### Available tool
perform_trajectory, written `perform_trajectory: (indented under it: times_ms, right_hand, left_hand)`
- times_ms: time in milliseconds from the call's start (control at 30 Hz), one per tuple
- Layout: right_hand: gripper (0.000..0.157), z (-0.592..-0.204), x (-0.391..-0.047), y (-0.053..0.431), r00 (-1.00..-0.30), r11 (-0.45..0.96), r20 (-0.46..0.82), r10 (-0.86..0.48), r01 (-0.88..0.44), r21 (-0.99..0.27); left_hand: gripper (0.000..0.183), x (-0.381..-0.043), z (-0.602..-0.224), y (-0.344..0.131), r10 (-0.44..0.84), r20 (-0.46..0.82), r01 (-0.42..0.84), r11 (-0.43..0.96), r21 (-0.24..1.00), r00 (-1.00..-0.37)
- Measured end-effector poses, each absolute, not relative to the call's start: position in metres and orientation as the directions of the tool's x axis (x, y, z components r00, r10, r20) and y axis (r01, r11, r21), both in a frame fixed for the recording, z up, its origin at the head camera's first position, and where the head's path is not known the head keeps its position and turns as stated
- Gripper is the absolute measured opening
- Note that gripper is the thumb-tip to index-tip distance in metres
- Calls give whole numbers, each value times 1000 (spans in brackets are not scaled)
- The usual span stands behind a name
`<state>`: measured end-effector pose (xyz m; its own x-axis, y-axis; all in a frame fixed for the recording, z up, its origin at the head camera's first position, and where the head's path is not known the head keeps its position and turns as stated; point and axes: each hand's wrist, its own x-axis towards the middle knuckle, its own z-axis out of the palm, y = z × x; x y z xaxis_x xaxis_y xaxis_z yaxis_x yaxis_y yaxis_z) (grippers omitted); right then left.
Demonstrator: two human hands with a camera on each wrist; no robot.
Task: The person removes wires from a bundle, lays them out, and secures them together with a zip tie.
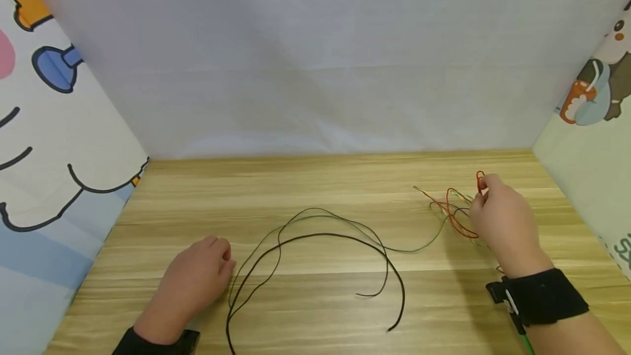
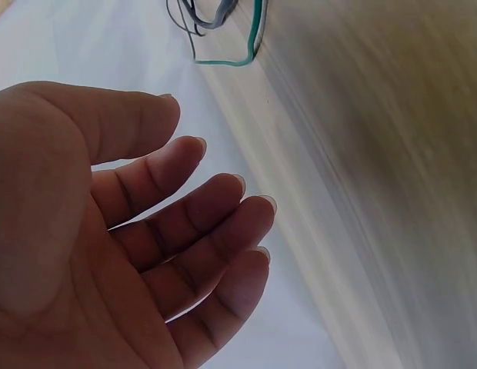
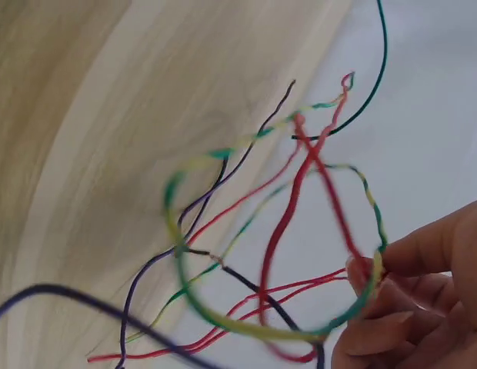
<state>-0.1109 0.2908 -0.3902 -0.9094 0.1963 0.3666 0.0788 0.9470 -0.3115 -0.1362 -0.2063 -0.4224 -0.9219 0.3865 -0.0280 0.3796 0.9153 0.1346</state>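
Note:
My right hand (image 1: 508, 218), at the right side of the table, pinches a bunch of thin wires between thumb and fingers. In the right wrist view the bunch includes a red wire (image 3: 283, 219) and a yellow-green striped wire (image 3: 174, 207), both looped and running to the fingertips. Dark wire (image 3: 138, 280) tangles among them. My left hand (image 1: 194, 273) rests low over the table at the left, fingers loosely bent and holding nothing. Just right of it, a thick black wire (image 1: 325, 234) lies in a wide arc.
Along the black arc curve a thin dark wire (image 1: 280, 256) and a thin green wire (image 1: 409, 251), which reaches toward the tangle at the right. The wooden table (image 1: 315, 179) meets a white cloth wall (image 1: 315, 86) at the back; printed panels flank both sides.

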Motion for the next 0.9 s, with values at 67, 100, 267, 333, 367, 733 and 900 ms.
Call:
perform_trajectory:
  times_ms: [67,100,267,333,367,733,900]
  right_hand:
    - [15,-387,-110,292,-908,939,360,213,89,-332]
    - [13,-386,-110,293,-909,935,350,225,100,-340]
    - [26,-381,-109,294,-920,920,292,263,148,-362]
    - [31,-379,-110,295,-917,924,302,260,146,-354]
    - [32,-379,-111,296,-914,929,316,255,141,-342]
    - [51,-379,-110,302,-943,939,232,241,166,-301]
    - [56,-379,-113,301,-964,903,103,245,188,-386]
  left_hand:
    - [17,-136,-422,-205,388,-29,381,915,133,-921]
    - [17,-137,-422,-205,387,-29,381,915,132,-921]
    - [17,-136,-422,-204,382,-25,376,917,134,-924]
    - [16,-136,-422,-204,382,-29,375,917,138,-924]
    - [16,-136,-422,-204,383,-32,375,917,140,-923]
    - [15,-136,-424,-205,378,-60,368,920,132,-924]
    - [15,-136,-425,-204,377,-56,367,921,132,-925]
